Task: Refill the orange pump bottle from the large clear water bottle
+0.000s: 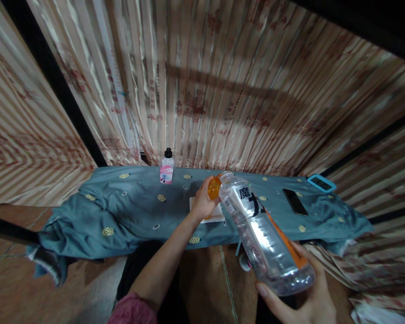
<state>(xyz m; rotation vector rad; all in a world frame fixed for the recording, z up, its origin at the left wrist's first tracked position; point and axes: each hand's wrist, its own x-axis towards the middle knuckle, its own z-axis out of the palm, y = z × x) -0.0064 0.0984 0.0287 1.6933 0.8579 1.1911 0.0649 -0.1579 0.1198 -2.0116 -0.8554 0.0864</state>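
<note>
A large clear plastic bottle (256,225) with a silver and orange label is held tilted over the near edge of the cloth. Its orange cap (214,187) points up and to the left. My left hand (203,201) is closed around that cap, its fingers partly hidden behind it. Beneath the bottle's base, my right hand (300,297) grips the lower end with the thumb in front. Whether the cap sits on the neck or is loose, I cannot tell. Behind my left hand lies a white paper or tissue (216,215) on the cloth.
A small bottle (167,167) with a black cap and pink label stands at the back left. To the right lie a black phone (294,201) and a blue-framed object (321,183). Patterned curtains (195,90) hang behind the blue-green cloth (138,211). Dark poles (54,81) frame the space.
</note>
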